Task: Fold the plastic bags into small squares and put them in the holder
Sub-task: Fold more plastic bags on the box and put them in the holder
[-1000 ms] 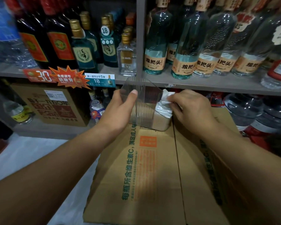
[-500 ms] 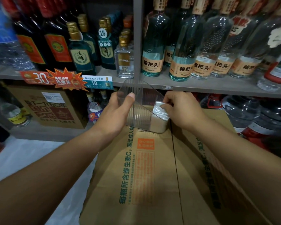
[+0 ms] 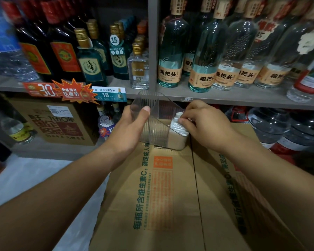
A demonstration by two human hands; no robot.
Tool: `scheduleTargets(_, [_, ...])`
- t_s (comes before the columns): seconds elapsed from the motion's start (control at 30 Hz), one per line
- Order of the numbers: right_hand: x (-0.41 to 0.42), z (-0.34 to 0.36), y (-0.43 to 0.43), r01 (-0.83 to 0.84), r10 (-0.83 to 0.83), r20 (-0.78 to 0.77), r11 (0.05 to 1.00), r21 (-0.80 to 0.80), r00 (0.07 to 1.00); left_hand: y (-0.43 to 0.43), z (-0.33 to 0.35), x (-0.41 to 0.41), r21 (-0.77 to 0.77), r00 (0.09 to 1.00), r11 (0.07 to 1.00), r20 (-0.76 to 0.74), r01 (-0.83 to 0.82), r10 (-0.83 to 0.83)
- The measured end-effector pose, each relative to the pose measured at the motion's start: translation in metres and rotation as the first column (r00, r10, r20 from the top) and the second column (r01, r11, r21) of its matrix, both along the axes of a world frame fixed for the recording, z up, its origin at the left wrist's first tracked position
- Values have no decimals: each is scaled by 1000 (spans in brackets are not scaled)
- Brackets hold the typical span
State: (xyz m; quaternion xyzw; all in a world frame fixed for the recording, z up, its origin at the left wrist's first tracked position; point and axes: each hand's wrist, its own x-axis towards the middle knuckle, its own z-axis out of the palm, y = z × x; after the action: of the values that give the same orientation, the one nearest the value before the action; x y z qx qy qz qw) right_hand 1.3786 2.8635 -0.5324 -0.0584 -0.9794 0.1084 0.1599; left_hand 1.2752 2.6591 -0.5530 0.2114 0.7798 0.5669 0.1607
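**Folded bags sit in the holder, both hands on the job**

Closest in, a brown cardboard box [image 3: 170, 196] carries the action. On its far edge stands the clear ribbed holder [image 3: 152, 127]. The left hand [image 3: 127, 131] grips its left wall, thumb pressed on the plastic. The right hand [image 3: 205, 124] pinches the white folded plastic bags [image 3: 178, 126], which are packed into the holder's right end. Behind, a grey shelf [image 3: 225, 98] lines up liquor bottles [image 3: 170, 51].

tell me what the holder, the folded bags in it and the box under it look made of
Holder: clear ribbed plastic, likely rigid; box shows through it. Folded bags: thin whitish plastic film, glossy, crinkled. Box: matte brown cardboard, printed, with a flap seam.
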Motion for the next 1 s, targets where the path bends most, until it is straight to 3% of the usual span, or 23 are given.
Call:
scheduleTargets(0.27, [-3, 4, -13, 77, -89, 84, 988, 136, 992, -1, -1, -3, -11, 1000, 1000, 3, 14, -14])
scheduleTargets(0.4, [-16, 14, -9, 48, -39, 356, 999, -17, 934, 0, 0, -2, 7, 1000, 1000, 8, 9, -9])
scheduleTargets(0.5, [-18, 24, -4, 32, 18, 449, 994, -105, 893, 1, 2, 0, -3, 1000, 1000, 8, 9, -9])
scheduleTargets(0.8, [2, 10, -4, -74, 77, 254, 997, -22, 964, 0, 0, -2, -31, 1000, 1000, -13, 2, -3])
scheduleTargets(1.0, [11, 24, -6, -55, 81, 478, 996, -68, 874, 2, 2, 0, -38, 1000, 999, -26, -3, 2])
